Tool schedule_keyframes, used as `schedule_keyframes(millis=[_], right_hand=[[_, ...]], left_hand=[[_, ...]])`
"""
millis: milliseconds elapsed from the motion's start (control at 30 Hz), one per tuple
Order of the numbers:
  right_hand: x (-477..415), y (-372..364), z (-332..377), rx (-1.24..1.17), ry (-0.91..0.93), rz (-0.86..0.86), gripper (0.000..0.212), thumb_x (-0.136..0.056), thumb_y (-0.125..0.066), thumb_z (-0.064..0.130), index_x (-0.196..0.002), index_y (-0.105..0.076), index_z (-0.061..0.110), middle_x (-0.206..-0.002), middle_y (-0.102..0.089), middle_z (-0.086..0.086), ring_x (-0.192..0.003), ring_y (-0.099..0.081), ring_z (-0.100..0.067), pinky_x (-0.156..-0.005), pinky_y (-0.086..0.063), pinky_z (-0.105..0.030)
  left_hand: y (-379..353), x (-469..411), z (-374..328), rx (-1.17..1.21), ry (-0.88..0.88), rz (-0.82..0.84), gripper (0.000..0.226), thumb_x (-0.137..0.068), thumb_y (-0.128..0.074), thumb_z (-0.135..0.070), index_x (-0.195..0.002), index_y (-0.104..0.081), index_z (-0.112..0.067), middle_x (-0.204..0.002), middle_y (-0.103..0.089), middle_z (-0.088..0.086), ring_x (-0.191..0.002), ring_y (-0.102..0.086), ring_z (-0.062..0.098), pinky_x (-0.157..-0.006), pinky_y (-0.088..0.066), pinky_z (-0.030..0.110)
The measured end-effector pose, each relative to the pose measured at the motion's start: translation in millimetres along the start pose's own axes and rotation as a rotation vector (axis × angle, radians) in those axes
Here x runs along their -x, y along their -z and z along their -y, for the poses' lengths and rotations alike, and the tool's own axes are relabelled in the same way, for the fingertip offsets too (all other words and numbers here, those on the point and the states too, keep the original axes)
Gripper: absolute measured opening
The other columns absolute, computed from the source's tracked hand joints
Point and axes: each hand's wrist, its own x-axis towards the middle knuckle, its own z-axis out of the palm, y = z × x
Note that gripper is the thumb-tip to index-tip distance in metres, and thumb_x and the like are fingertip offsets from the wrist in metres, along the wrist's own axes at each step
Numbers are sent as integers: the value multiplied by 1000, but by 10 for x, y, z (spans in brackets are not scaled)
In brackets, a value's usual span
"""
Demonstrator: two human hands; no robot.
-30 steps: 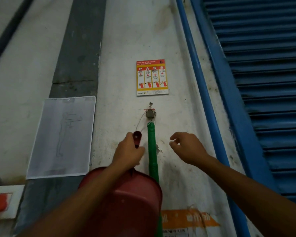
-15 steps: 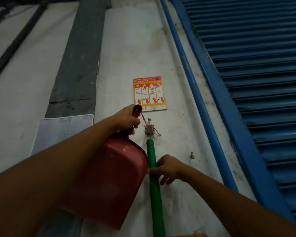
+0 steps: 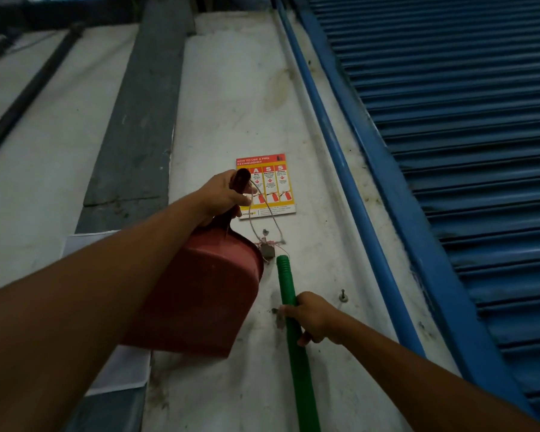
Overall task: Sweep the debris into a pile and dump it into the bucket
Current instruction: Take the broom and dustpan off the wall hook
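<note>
My left hand point(image 3: 223, 194) grips the handle of a red dustpan point(image 3: 200, 294) and holds it up against a white wall, its pan hanging down. A thin wire loop on the handle's end runs to a small hook point(image 3: 267, 249) on the wall. To the right, my right hand point(image 3: 312, 316) is curled round a green broom handle point(image 3: 289, 325) that stands upright against the wall, its top just below the hook. The broom's head is out of view below. No debris or bucket is in view.
A red and yellow fire extinguisher poster point(image 3: 267, 185) hangs above the hook. A blue rolling shutter point(image 3: 449, 151) with its blue frame fills the right. A grey pillar point(image 3: 131, 135) and a white paper sheet point(image 3: 119, 369) are on the left. A screw point(image 3: 343, 296) sticks out by my right hand.
My left hand has lifted the dustpan higher, up to the poster, with the wire loop stretched from the hook. My right hand went from free to gripping the green handle.
</note>
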Motion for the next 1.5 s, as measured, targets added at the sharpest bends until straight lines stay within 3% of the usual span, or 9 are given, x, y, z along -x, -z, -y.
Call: schedule_keyframes(millis=[100,367,600,800,1000,1133,1233,1333,1500], right_hand=[[31,55,75,-9,33,-40,36,-103,-49,42,-119,-50,10,-92,-60,-6,-60,-64,-14,-47,-47,-18],[246,201,237,-192,46,27,39,-104,-41,47,-124,-38,14,-98,-59,-12,-50,-65,-14,-43,-48,-18],[597,119,50,-499,-68,349,46,-102,-50,40,-136,-32,14,-129,-53,-23,-89,-73,-40,-65,-64,-45],[887,-233,-162,-716,-197,503,49,-104,-49,35,-140,-29,9,-124,-52,-30,-95,-63,-51,-64,-61,-56],[1321,-508,-111,-867,-307,645,33,-103,-42,20,-132,-34,7,-127,-51,-32,-71,-68,-53,-61,-61,-54],[1812,-757,34,-981,-411,700,32,-92,-31,9,-120,-43,0,-117,-53,-30,-69,-69,-53,-53,-60,-52],[2218,-1013,188,-943,-483,716,46,-103,-38,34,-128,-45,-3,-116,-55,-31,-76,-69,-52,-52,-58,-53],[2664,-1359,331,-843,-574,745,68,-101,-39,57,-129,-48,-4,-121,-56,-31,-97,-63,-50,-54,-59,-56],[3564,-1909,269,-658,-658,780,37,-106,-38,36,-116,-56,5,-118,-59,-19,-107,-64,-37,-64,-60,-60]], left_hand=[[-9,3,-8,-22,5,-32,38,-88,-62,10,-121,-53,-5,-117,-65,10,-78,-63,18,-55,-54,26],[139,346,252,-113,148,-169,31,-84,-64,8,-110,-50,-2,-99,-66,23,-57,-61,24,-48,-48,30],[-2,1066,251,-174,294,-216,12,-83,-55,9,-74,-57,2,-64,-61,20,-52,-55,27,-44,-47,27],[-5,1811,444,-405,476,-7,14,-77,-68,-11,-74,-65,3,-69,-67,13,-58,-63,17,-58,-48,25],[342,2771,414,-694,629,300,34,-67,-69,-43,-73,-62,-10,-70,-64,2,-61,-58,12,-57,-43,26],[551,3528,281,-581,732,349,25,-79,-75,-31,-75,-61,-11,-70,-63,2,-56,-59,9,-52,-47,27],[693,4139,124,-436,885,359,14,-88,-73,-18,-91,-63,-8,-84,-72,9,-75,-69,25,-59,-50,30],[823,4788,-77,-210,1068,387,16,-93,-63,-4,-108,-58,1,-87,-74,22,-72,-73,38,-52,-57,33],[1017,5960,-285,93,1186,186,23,-86,-55,19,-106,-60,9,-99,-64,34,-88,-72,45,-63,-61,33]])
